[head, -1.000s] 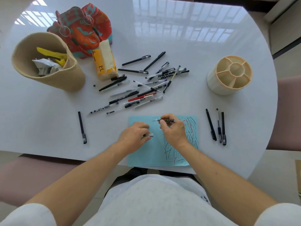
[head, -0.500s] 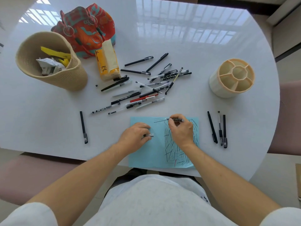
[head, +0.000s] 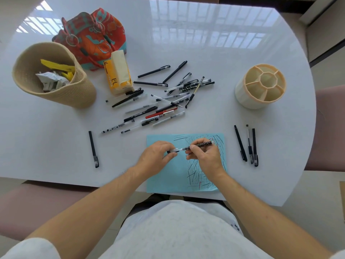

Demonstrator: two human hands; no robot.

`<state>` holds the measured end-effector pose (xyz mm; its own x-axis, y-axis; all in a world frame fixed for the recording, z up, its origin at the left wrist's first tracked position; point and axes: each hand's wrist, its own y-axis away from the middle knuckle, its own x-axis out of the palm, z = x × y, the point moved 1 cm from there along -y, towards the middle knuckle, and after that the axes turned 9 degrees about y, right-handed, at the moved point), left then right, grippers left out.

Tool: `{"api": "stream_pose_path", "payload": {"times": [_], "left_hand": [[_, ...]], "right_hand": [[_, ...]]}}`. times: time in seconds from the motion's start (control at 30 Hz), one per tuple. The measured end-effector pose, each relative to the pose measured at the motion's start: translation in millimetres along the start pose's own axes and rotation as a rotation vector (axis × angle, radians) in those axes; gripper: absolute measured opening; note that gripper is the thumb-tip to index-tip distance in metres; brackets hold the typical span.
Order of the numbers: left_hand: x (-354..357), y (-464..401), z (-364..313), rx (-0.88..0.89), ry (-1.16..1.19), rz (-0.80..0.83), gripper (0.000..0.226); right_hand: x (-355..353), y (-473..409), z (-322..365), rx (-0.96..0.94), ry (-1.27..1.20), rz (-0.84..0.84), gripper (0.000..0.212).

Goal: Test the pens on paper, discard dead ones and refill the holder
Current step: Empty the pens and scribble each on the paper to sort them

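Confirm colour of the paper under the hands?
Light blue paper, scribbled with black and some red lines; head view, the only one.

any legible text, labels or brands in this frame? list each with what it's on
None can be quoted with confidence.
Tissue pack: dark characters on the yellow side, too blurred to read.
Black pen in the pile: white print on the barrel, too small to read.
Patterned pen in the right hand: pattern only, no readable text.

Glossy white table [head: 186,43] w/ window glare, matt blue paper [head: 168,184], rough woven basket [head: 74,96] at 10 o'clock, smooth plastic holder [head: 242,94].
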<state>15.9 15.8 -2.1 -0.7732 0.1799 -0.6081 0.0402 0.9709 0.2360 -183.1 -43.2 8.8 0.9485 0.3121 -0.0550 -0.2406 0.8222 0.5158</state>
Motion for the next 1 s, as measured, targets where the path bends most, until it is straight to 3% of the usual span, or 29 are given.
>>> {"api": "stream_pose_path", "payload": {"times": [0.47, 0.57, 0.8, 1.0], "left_hand": [[-1.5, -3.7, -13.6, -0.045, -0.034, 0.063, 0.017], [-0.7, -4.3, -19.8, -0.032, -0.037, 0.07, 0.018], [0.1, -7.2, -35.7, -0.028, -0.031, 0.011, 0.017], [0.5, -12.2, -34.3, -0.053, -0.001, 0.077, 0.017]], "right_hand": [[-7.5, 7.0, 8.3, -0.039, -0.01, -0.061, 0.02], [-5.2, 7.0, 2.7, 0.002, -0.008, -0.029, 0.011], [-0.8, 7.3, -5.0, 0.128, -0.16, 0.014, 0.012], [-15.3, -4.5, 11.2, 0.12, -0.023, 0.03, 0.008]]}}
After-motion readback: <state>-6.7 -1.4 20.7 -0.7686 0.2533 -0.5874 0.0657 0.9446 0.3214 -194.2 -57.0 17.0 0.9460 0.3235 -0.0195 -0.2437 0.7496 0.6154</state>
